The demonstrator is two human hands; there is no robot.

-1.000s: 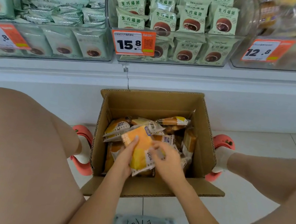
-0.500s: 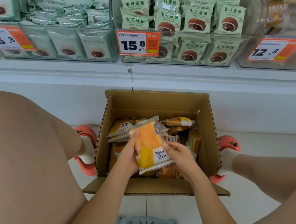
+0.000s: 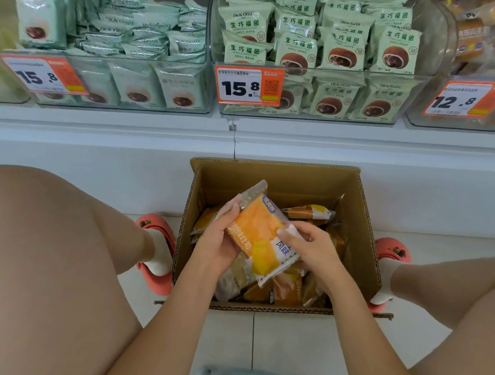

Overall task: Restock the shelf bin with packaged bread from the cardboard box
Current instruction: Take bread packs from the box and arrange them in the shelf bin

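Since a moment ago the bread packet (image 3: 259, 237) has come up out of the cardboard box (image 3: 277, 175), left hand (image 3: 219, 241) and right hand (image 3: 311, 248) both curled in a grip on it, ready for the shelf bin (image 3: 474, 125).

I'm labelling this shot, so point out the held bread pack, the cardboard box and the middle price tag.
bread pack (image 3: 260, 234): head view, orange front.
cardboard box (image 3: 276, 180): head view, inner far wall.
price tag (image 3: 242, 87): head view, white number panel.

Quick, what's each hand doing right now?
Left hand: holding the orange bread packet by its left edge.
Right hand: pinching the same packet on its right side.
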